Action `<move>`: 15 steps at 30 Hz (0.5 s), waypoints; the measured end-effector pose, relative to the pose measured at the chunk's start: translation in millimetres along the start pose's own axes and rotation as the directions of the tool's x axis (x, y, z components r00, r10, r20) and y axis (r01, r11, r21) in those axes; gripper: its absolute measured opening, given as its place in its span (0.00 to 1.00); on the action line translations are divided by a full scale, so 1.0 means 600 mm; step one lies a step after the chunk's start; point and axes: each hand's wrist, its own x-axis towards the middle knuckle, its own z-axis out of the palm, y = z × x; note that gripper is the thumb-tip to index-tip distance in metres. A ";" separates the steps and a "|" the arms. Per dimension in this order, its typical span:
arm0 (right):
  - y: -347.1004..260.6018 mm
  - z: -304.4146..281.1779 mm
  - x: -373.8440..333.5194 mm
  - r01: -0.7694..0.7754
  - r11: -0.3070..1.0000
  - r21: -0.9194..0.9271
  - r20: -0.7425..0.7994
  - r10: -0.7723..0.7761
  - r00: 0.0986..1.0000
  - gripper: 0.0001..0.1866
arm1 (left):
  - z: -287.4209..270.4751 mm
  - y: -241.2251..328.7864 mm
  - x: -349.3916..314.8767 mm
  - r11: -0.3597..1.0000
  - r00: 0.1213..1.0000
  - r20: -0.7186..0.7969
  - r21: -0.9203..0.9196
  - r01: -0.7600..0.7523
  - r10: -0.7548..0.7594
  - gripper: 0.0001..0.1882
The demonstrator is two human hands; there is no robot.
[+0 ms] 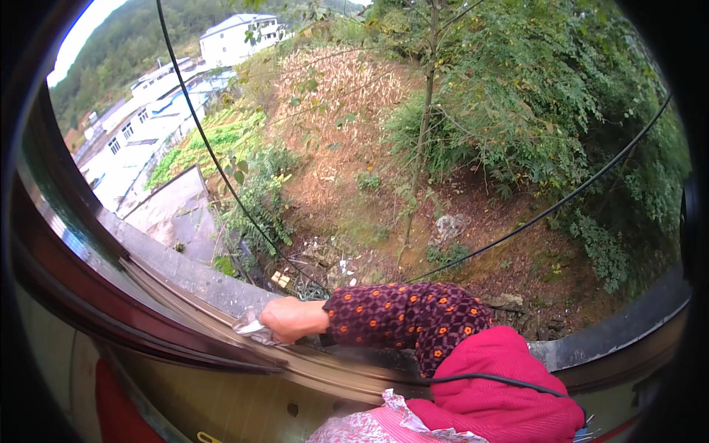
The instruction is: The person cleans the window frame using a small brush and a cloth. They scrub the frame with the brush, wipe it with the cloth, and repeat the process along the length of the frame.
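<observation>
My right hand is closed round a crumpled whitish cloth, pressed against the window track. The cloth bunches out past the fingers onto the brown rails of the track and the edge of the grey outer sill. My right arm wears a dark sleeve cover with orange flowers over a pink-red sleeve, and it bends leftward across the sill. My left hand is out of view.
A dark red window frame with its pane stands at the left. Black cables hang outside. Beyond the opening lies a drop to a slope with a thin tree, leafy branches and white buildings. Below the track is a yellowish panel.
</observation>
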 end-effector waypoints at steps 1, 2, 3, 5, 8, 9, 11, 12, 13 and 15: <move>0.004 0.000 0.009 0.041 0.999 0.004 -0.010 -0.041 0.999 0.11 | 0.010 0.009 -0.006 1.000 1.000 0.008 -0.009 -0.006 0.006 0.16; 0.006 0.000 0.023 0.061 0.998 -0.002 0.009 -0.061 0.998 0.11 | 0.015 0.016 -0.007 0.998 1.000 -0.013 -0.059 0.000 -0.001 0.15; 0.004 -0.002 0.035 0.022 0.999 -0.034 0.031 -0.021 0.999 0.11 | 0.022 0.021 -0.008 0.997 1.000 -0.017 -0.082 0.002 -0.003 0.14; -0.004 -0.006 0.058 0.022 0.999 -0.034 0.035 -0.021 0.999 0.10 | 0.026 0.020 -0.005 0.989 1.000 0.001 -0.145 -0.004 0.004 0.13; -0.019 -0.016 0.089 0.003 1.000 -0.024 -0.012 -0.003 1.000 0.09 | 0.016 -0.018 -0.007 0.979 0.999 0.039 -0.205 -0.008 0.017 0.13; -0.020 -0.015 0.105 0.018 1.000 -0.003 -0.057 -0.018 0.998 0.09 | 0.005 -0.038 -0.002 0.979 0.999 0.039 -0.204 -0.015 0.023 0.13; -0.015 -0.014 0.123 0.032 0.998 -0.063 -0.045 -0.035 0.998 0.09 | -0.013 -0.079 -0.012 0.980 0.999 0.022 -0.197 -0.041 0.047 0.14; -0.010 -0.010 0.137 0.030 0.997 -0.065 -0.056 -0.033 0.998 0.10 | -0.027 -0.093 -0.003 0.973 0.997 0.070 -0.232 0.007 0.009 0.13; -0.005 -0.001 0.153 0.050 0.997 -0.053 -0.069 -0.054 0.996 0.10 | -0.036 -0.106 0.006 0.963 0.993 0.117 -0.266 0.053 -0.022 0.13; 0.008 0.018 0.191 0.036 0.994 -0.107 -0.095 -0.046 0.994 0.10 | -0.048 -0.119 0.033 0.934 0.973 0.212 -0.323 0.153 -0.087 0.12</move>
